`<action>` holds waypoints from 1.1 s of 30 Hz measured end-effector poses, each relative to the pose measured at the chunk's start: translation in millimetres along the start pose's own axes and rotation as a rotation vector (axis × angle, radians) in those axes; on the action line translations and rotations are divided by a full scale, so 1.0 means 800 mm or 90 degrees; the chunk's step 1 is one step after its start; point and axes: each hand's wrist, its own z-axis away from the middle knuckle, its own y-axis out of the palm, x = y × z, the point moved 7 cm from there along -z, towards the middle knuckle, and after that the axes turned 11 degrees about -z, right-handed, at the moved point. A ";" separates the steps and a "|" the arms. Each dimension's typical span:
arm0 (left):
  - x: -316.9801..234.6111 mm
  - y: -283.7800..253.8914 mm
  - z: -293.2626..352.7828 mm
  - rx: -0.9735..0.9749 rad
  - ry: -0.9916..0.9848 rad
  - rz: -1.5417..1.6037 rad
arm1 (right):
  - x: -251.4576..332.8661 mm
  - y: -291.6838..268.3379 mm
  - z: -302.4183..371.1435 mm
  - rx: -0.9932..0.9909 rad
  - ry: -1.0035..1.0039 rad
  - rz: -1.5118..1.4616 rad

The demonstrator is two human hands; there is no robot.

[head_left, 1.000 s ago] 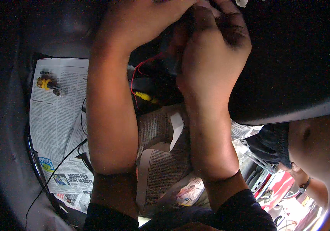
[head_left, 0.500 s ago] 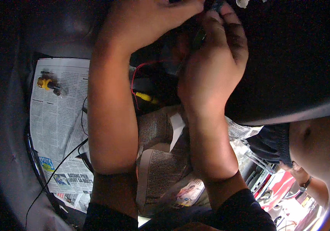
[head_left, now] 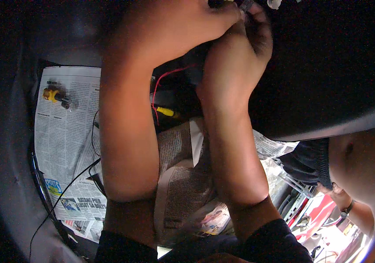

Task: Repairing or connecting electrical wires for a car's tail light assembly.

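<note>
Both my hands meet at the top edge of the head view, in a dark space. My right hand (head_left: 235,57) has its fingers closed on a small dark piece like a connector (head_left: 246,5), whose exact kind is hard to make out. Against it press the closed fingers of my left hand (head_left: 209,22); part of that hand lies beyond the upper edge, and what it pinches is hidden. Below, between my forearms, a thin red wire (head_left: 156,90) hangs beside a yellow plug (head_left: 165,111).
Newspaper sheets (head_left: 69,140) lie at left, with a yellow-and-dark piece (head_left: 55,96) on them. A black cable (head_left: 65,193) crosses their lower part. More crumpled newspaper (head_left: 181,188) sits between my forearms. A dark curved panel (head_left: 327,125) borders the right, where another person (head_left: 358,166) stands.
My left hand has shifted right, closer against the right hand's fingertips. My right hand and forearm have moved slightly left. The yellow plug has moved a little.
</note>
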 end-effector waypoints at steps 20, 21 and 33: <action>-0.028 -0.007 0.013 -0.161 -0.079 0.114 | 0.013 0.016 0.015 -0.038 -0.065 0.102; -0.018 -0.011 0.013 -0.161 -0.080 0.113 | 0.015 0.018 0.021 -0.068 -0.062 0.121; -0.001 -0.004 -0.004 -0.039 -0.013 0.435 | 0.015 0.023 0.009 0.017 -0.259 0.150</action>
